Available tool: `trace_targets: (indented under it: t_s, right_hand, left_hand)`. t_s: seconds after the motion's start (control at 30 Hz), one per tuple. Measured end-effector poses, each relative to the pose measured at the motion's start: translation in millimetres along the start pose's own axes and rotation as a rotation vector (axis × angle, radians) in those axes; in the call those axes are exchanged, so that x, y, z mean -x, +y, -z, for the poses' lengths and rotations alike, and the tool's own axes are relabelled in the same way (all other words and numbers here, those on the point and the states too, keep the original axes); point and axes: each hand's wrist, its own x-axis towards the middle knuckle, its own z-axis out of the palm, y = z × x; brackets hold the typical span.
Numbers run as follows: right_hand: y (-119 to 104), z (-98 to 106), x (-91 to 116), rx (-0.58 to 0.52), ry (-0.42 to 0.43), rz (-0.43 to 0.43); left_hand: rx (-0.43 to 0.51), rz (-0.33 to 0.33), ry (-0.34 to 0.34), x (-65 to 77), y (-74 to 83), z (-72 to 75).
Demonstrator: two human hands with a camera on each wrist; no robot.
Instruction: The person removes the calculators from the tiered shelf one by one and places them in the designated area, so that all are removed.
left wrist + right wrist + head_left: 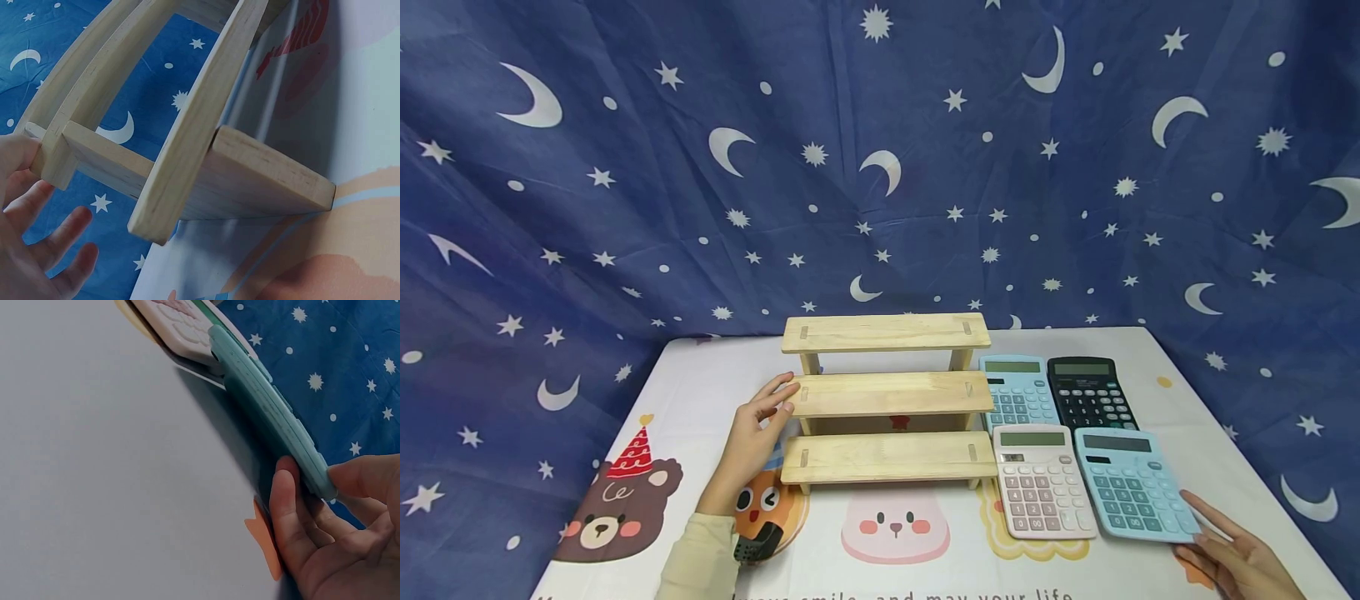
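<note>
A three-tier wooden step shelf (pixel 891 394) stands mid-table. My left hand (pixel 760 429) is at its left side, touching the left end of the middle board; in the left wrist view the other fingers (pixel 70 232) spread loosely in the air. At the right, my right hand (pixel 1240 554) pinches the lower right corner of a light blue calculator (pixel 1137 483). The right wrist view shows that calculator (pixel 269 406) edge-on, tilted up off the table, with the thumb on its key side and fingers beneath.
Beside the held one lies a pale pink calculator (pixel 1043 483), near the shelf's right end. Behind them are another light blue calculator (pixel 1018 392) and a black calculator (pixel 1090 392). A blue star-and-moon cloth (pixel 880 250) hangs behind the printed white tablecloth (pixel 715 367).
</note>
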Motion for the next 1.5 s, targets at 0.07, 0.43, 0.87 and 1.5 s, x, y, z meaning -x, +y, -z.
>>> trace_targets:
  t_s: [0.07, 0.43, 0.87, 1.5]
  right_hand:
    - [-2.2, -1.9, 0.6, 0.035, 0.006, -0.006]
    - [-14.1, -7.9, 1.9, 0.39, 0.121, -0.063]
    - [-11.2, -17.7, -1.9, 0.582, 0.244, -0.004]
    - [-9.4, -25.4, 0.8, 0.564, 0.291, -0.092]
  left_hand:
    - [0.001, -0.005, -0.001, 0.3, 0.3, -0.3]
    - [0.018, 0.008, 0.0, -0.7, 2.3, 0.1]
    - [0.011, 0.009, -0.001, 0.0, 1.0, -0.1]
    - [0.019, 0.011, -0.003, -0.1, 3.3, 0.8]
